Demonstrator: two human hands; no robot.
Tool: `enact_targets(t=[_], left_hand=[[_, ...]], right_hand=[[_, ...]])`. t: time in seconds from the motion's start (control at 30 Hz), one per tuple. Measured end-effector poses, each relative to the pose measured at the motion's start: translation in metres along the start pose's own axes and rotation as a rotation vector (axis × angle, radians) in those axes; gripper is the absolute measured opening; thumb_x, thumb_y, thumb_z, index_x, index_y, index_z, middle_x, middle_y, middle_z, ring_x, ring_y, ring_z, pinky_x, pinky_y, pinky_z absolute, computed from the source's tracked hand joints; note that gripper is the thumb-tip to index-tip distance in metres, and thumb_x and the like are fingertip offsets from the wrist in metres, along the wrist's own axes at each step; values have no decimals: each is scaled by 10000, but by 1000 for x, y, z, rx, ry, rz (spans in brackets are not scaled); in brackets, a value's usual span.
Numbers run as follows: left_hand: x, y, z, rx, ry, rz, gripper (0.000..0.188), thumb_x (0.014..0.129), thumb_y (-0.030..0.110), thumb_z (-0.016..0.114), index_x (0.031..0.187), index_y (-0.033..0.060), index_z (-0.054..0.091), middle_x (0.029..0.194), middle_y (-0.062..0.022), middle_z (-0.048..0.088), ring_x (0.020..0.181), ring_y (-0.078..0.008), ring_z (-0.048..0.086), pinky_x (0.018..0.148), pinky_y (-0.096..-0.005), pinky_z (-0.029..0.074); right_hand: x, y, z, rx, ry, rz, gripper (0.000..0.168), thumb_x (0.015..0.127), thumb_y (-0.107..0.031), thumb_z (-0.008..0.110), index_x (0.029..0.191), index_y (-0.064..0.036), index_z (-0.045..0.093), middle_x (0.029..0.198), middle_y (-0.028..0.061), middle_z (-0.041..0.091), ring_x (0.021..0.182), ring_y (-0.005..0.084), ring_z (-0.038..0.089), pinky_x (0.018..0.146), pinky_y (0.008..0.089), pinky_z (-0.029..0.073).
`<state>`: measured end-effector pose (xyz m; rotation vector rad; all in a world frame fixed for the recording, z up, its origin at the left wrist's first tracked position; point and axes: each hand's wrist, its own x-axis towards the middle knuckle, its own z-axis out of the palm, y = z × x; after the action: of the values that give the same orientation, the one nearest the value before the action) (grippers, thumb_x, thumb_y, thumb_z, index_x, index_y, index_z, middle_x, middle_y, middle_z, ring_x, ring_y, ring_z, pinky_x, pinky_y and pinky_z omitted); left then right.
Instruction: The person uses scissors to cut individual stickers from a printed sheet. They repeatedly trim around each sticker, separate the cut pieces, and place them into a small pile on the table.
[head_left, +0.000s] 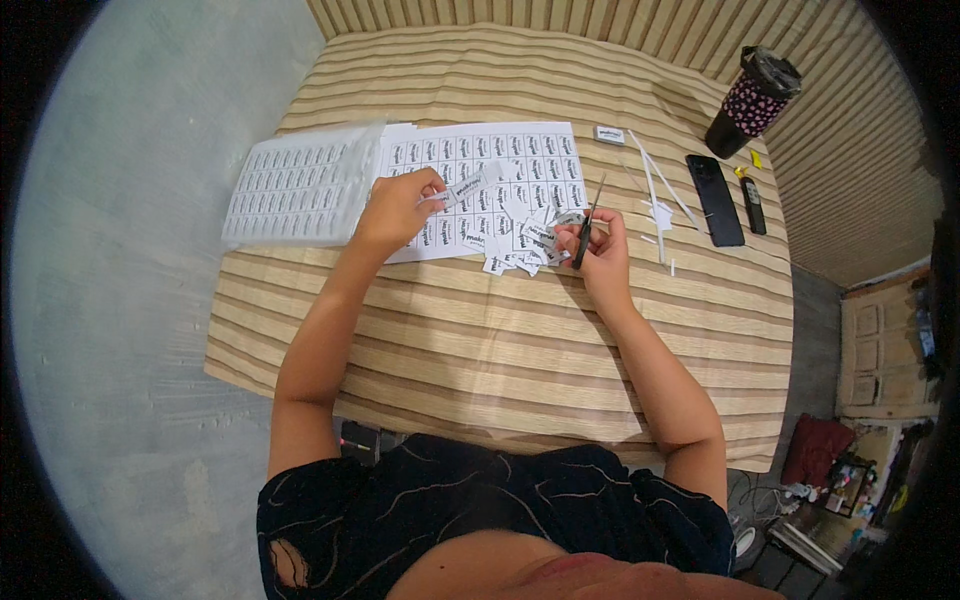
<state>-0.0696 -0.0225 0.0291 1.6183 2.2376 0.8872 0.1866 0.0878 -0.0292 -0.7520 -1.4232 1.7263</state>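
Observation:
Between its thumb and fingers, my left hand (401, 206) pinches a strip of printed paper labels (472, 186) above the printed sheets. My right hand (600, 244) holds dark-handled scissors (585, 238), their blades pointing up and away from me. A cut label (570, 219) is by the right fingertips; whether they grip it is unclear. Several loose cut labels (525, 244) lie in a heap beside the right hand, partly on the white label sheet (551, 154). To the left, a clear plastic sleeve (292, 187) with more printed labels lies on the table.
A small printed box (610, 135) and thin paper strips (660, 202) lie right of the sheets. Further right are a black phone (715, 200), a small black device (751, 205) and a lidded tumbler (750, 105). A striped cloth (487, 337) covers the table; a wall (135, 262) stands left.

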Motion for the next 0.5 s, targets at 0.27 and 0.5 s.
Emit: enact_targets(t=[0.27, 0.5], left_hand=[[-2, 41, 5, -34, -152, 191, 156, 809, 55, 606, 958, 36, 648, 820, -159, 660, 738, -254, 643, 694, -334, 485], [2, 61, 30, -57, -330, 168, 264, 787, 122, 652, 1039, 49, 628, 911, -163, 660, 837, -293, 644, 744, -350, 499]], right_hand=[[-1, -18, 5, 90, 15, -1, 412, 837, -103, 652, 1157, -69, 394, 922, 103, 651, 774, 143, 623, 554, 222, 473], [4, -16, -9, 0, 23, -15, 406, 762, -40, 724, 1072, -67, 462, 821, 64, 643, 670, 125, 620, 571, 220, 469]])
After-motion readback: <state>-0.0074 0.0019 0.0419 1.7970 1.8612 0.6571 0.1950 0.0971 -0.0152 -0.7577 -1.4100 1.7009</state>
